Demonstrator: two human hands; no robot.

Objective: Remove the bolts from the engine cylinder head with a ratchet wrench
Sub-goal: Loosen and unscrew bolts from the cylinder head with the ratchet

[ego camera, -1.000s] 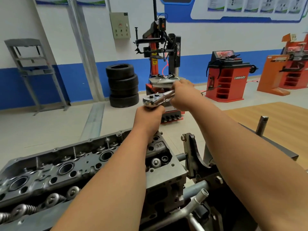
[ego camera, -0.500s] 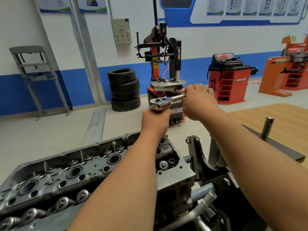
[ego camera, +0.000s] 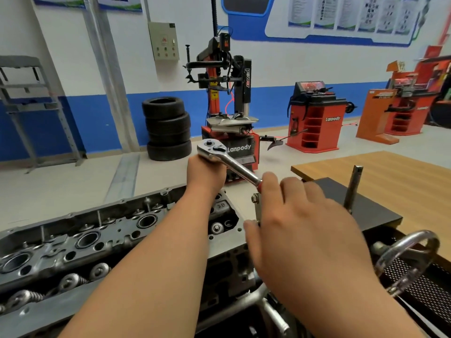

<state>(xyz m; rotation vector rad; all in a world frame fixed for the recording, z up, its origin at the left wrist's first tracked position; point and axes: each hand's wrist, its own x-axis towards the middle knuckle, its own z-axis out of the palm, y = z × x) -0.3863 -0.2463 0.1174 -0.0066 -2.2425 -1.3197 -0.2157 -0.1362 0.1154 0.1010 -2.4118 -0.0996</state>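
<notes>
Above right end of grey cylinder head [ego camera: 117,230], chrome ratchet wrench [ego camera: 229,164] sat raised: round head, polished shaft, red grip. Left hand [ego camera: 206,176] clasped it beneath head. Right hand [ego camera: 300,215] lay over grip, blurred; hold unclear.

Left hand [ego camera: 206,175] curled tight under the head of the ratchet wrench [ego camera: 229,164], above the cylinder head [ego camera: 97,240] far right end. Handle slopes down-right. Right hand [ego camera: 305,228] covers red grip; hold hidden, blurred.
</notes>
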